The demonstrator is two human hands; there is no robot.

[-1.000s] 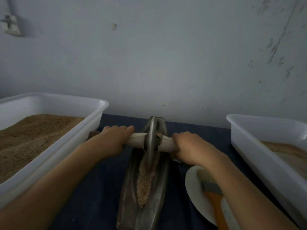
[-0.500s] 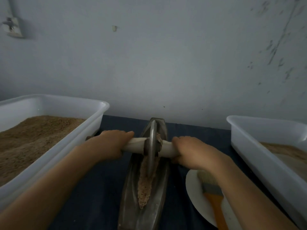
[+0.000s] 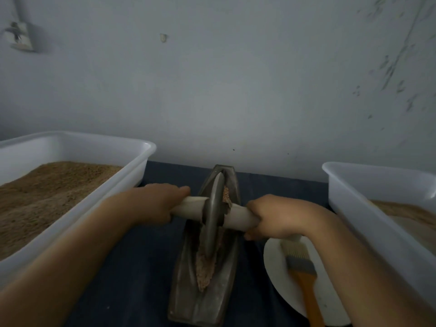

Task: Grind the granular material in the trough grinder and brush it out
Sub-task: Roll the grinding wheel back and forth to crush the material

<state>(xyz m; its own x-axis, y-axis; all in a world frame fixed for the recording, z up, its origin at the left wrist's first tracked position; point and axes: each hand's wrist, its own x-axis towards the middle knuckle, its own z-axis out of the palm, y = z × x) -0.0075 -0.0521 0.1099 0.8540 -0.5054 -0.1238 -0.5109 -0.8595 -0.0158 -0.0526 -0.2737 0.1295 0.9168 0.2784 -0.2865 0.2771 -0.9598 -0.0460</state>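
Observation:
A dark metal trough grinder (image 3: 205,300) lies lengthwise on the dark table, with brown granular material (image 3: 204,270) in its groove. A metal grinding wheel (image 3: 213,218) stands upright in the groove on a pale wooden axle (image 3: 238,217). My left hand (image 3: 153,204) grips the axle's left end. My right hand (image 3: 273,218) grips its right end. Some brown material clings to the wheel's right face. A brush (image 3: 300,267) with an orange handle rests on a white plate (image 3: 276,260) to the right of the trough.
A white tub (image 3: 94,199) of brown granular material stands at the left. Another white tub (image 3: 349,199) with pale brown powder stands at the right. A grey wall rises just behind the table's far edge.
Both hands have drawn the wheel a little nearer along the trough, away from its far end. The tubs, plate and brush have not moved.

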